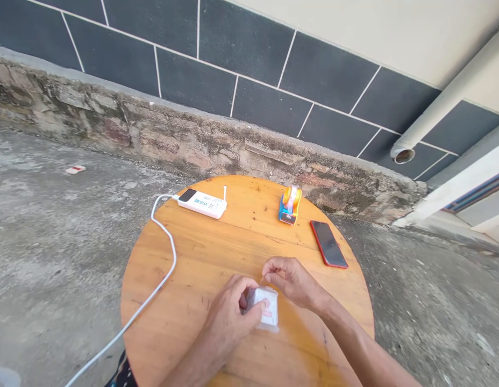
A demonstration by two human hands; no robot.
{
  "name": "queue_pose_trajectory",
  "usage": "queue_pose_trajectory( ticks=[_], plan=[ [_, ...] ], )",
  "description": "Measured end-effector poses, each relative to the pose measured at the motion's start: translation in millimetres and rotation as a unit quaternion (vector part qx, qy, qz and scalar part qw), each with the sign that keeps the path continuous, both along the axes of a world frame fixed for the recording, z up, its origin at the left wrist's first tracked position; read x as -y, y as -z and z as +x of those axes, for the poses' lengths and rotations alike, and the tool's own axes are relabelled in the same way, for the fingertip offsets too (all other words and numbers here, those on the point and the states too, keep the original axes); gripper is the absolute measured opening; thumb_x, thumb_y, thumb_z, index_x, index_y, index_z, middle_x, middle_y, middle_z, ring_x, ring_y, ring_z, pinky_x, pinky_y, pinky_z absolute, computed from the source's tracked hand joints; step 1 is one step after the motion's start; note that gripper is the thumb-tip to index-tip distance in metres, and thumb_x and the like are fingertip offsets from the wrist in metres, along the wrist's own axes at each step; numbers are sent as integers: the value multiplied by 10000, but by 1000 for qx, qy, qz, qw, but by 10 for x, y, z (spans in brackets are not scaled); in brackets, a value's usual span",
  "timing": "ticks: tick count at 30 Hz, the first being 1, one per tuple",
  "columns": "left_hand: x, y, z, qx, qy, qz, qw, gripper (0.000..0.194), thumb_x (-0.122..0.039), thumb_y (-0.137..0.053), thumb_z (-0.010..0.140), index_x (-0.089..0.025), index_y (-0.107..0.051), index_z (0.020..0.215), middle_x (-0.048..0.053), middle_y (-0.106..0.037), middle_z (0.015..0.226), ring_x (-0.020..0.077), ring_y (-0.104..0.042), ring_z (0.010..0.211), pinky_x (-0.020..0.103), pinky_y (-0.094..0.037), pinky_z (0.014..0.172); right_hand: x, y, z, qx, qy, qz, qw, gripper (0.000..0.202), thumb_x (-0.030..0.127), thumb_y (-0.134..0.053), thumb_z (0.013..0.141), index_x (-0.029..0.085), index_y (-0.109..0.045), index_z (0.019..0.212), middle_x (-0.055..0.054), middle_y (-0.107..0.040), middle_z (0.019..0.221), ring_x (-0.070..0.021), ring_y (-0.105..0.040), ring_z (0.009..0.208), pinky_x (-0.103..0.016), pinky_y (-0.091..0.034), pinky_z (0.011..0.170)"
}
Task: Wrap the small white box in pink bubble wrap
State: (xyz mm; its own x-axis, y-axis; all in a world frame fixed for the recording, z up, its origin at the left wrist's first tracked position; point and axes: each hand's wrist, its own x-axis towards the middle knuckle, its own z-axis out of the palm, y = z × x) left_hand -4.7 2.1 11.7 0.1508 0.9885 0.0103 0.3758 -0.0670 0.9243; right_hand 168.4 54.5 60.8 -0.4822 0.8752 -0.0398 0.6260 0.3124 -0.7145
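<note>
The pack (pixel 270 318), a small white block in clear wrap, is at the near part of the round worktop (pixel 185 279), between the two hands; whether it rests on the wood or is held just above it, I cannot tell. The left hand (pixel 233 309) has it in its grip, thumb flat across the upper face and fingers at the left side. The right hand (pixel 292 279) has thumb and forefinger drawn together just beside the far edge; if there is a thin bit of film in that grip, it is too small to make out.

I would expect the pack to be light, so one hand should bear it easily. The block inside looks fairly stiff, while the wrap, which juts past it at the near end, is probably thin, slick and apt to crease or tear. Its gloss could let a fingertip skate, so a broad hold on opposite sides, thumb over the face, seems surer than a pinch at a loose corner. Firm but moderate pressure should do, since a hard squeeze might dent the block. The far edge seems a fair place for a fine fingertip hold, with the sides left for steadying
</note>
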Motion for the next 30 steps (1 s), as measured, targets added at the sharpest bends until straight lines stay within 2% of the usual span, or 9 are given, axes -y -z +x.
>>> queue_pose_trajectory(
  ticks=[8, 11, 16, 21, 25, 28, 30],
  plan=[
    [23, -11, -4, 10, 9, 8, 1000, 151, -247, -559, 731, -205, -602, 869, 4, -590, 817, 157, -546, 680, 259, -421, 637, 167, -104, -43, 33, -7, 33, 999, 166, 98, -477, 827, 174, -607, 756, 25, -612, 694, -107, -548, 658, -198, -376, 598],
    [13, -21, 1, 1, 6, 2, 1000, 166, -232, -547, 724, -203, -602, 878, 4, -590, 815, 159, -544, 671, 264, -419, 630, 194, -119, -51, 53, -29, 56, 997, 193, 71, -471, 820, 178, -618, 755, 21, -628, 724, -108, -556, 689, -206, -386, 648],
    [19, 25, 11, 22, 1, 4, 1000, 186, -239, -559, 731, -208, -587, 913, 3, -597, 805, 164, -546, 679, 265, -429, 635, 214, -157, -24, 101, -47, 91, 990, 226, 74, -461, 839, 203, -611, 948, 12, -638, 797, -129, -556, 755, -236, -393, 730],
    [29, 55, 19, 35, -2, 8, 999, 197, -230, -560, 746, -217, -595, 940, 2, -603, 819, 161, -543, 681, 257, -430, 635, 236, -310, -93, 142, -100, 111, 979, 204, 120, -425, 900, 206, -607, 935, -5, -656, 832, -138, -571, 787, -246, -366, 738],
    [35, 53, 19, 54, 9, 11, 998, 212, -211, -543, 768, -223, -602, 972, 2, -590, 838, 155, -536, 689, 251, -431, 639, 312, -406, -152, 204, -135, 146, 959, 210, 109, -433, 904, 218, -592, 986, -2, -654, 826, -149, -549, 750, -270, -347, 734],
    [43, 50, 14, 43, 14, 18, 999, 111, -213, -536, 777, -203, -610, 860, 2, -554, 789, 151, -519, 681, 247, -423, 630, 418, -361, -128, 248, -149, 221, 931, 250, 81, -446, 888, 190, -554, 1085, -35, -636, 847, -173, -515, 750, -308, -335, 744],
    [45, 50, 9, 44, 21, 25, 999, 117, -211, -526, 782, -195, -619, 853, 7, -547, 780, 153, -515, 685, 249, -427, 635, 496, -291, -84, 263, -154, 266, 915, 318, 55, -422, 882, 171, -520, 1161, -61, -629, 872, -192, -506, 781, -336, -328, 758]
  ],
)
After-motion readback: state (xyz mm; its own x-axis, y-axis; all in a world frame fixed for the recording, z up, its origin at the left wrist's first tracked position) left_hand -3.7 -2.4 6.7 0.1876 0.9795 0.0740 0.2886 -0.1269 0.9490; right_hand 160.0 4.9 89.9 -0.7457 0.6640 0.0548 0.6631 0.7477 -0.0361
